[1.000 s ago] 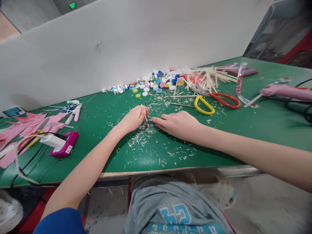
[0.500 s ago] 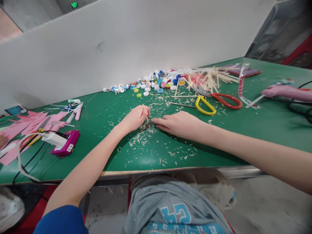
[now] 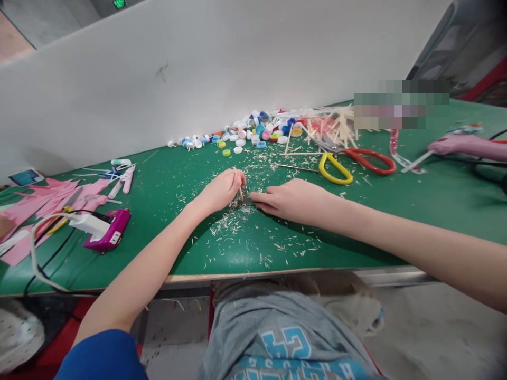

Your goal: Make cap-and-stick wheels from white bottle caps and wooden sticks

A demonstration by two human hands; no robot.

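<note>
My left hand (image 3: 226, 189) is closed around a short, pale wooden stick (image 3: 241, 193), whose lower end points down at the table. In my right hand (image 3: 287, 199) is a small dark blade (image 3: 247, 201), pinched between thumb and fingers; its tip is beside the stick, and I cannot tell whether they touch. Most of the blade and any handle are hidden by the fingers. Pale wood shavings (image 3: 227, 224) lie scattered below and around both hands on the green table (image 3: 158, 182).
Bottle caps (image 3: 259, 129) pile against the white partition (image 3: 237, 58). Scissors (image 3: 336, 158) lie open beside wooden sticks (image 3: 345, 126). At right is a pink glue gun (image 3: 463, 149); at left, a magenta power adapter (image 3: 121, 227), cables and pink sheets (image 3: 51, 198).
The view has shifted slightly. Both hands stay close together with the stick and blade, almost unmoved. A pixelated patch now covers the far right of the table.
</note>
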